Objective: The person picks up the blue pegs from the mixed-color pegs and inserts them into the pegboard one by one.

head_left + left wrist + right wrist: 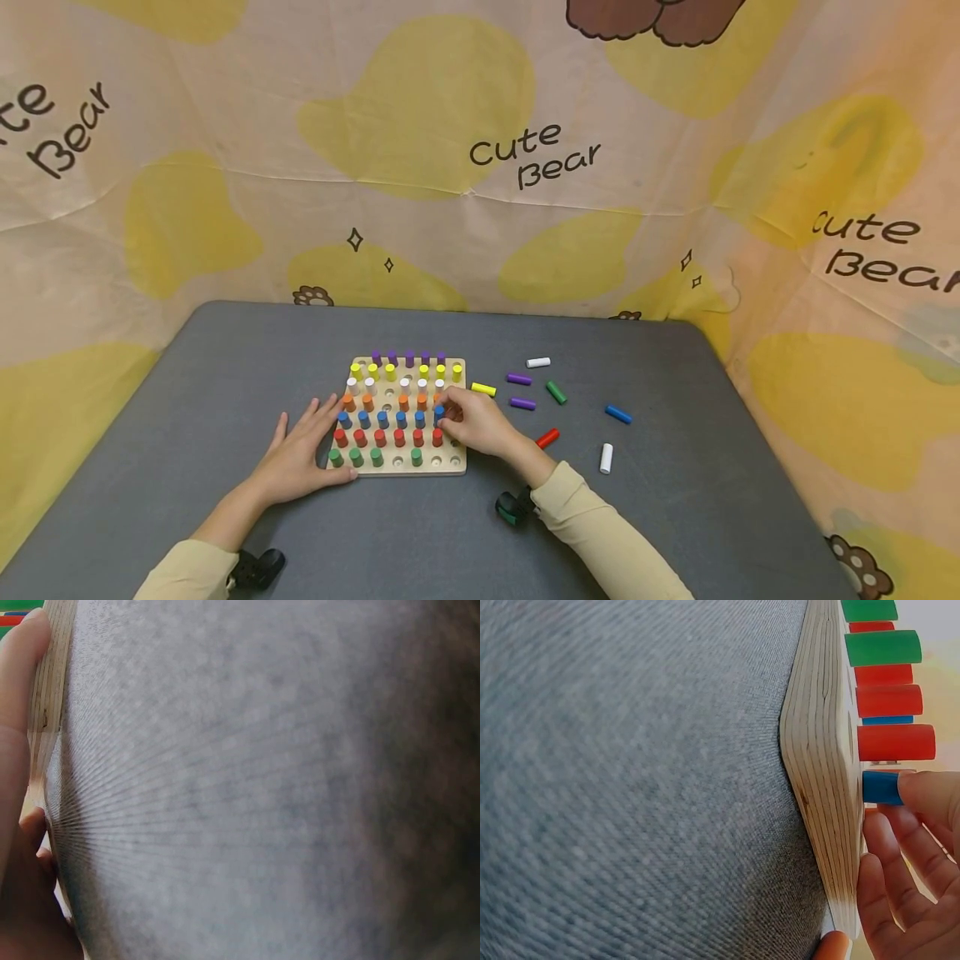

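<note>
A wooden pegboard (390,472) lies on the table, with rows of purple, yellow, white, orange, blue, red and green pegs standing in it. At the right end of the blue row, my right hand (476,421) pinches a blue peg (881,787) between thumb and fingers. That peg stands against the board's face in the right wrist view, beside a red peg (896,742). My left hand (300,458) rests at the board's left front corner, fingers spread along the left side and thumb on the front edge. Some holes show bare, including in the green row.
Right of the board lie loose pegs: yellow (483,389), white (538,362), purple (519,379), green (557,392), blue (618,414), red (548,438) and another white one (607,458). The grey table (675,533) meets a printed cloth (420,242) behind.
</note>
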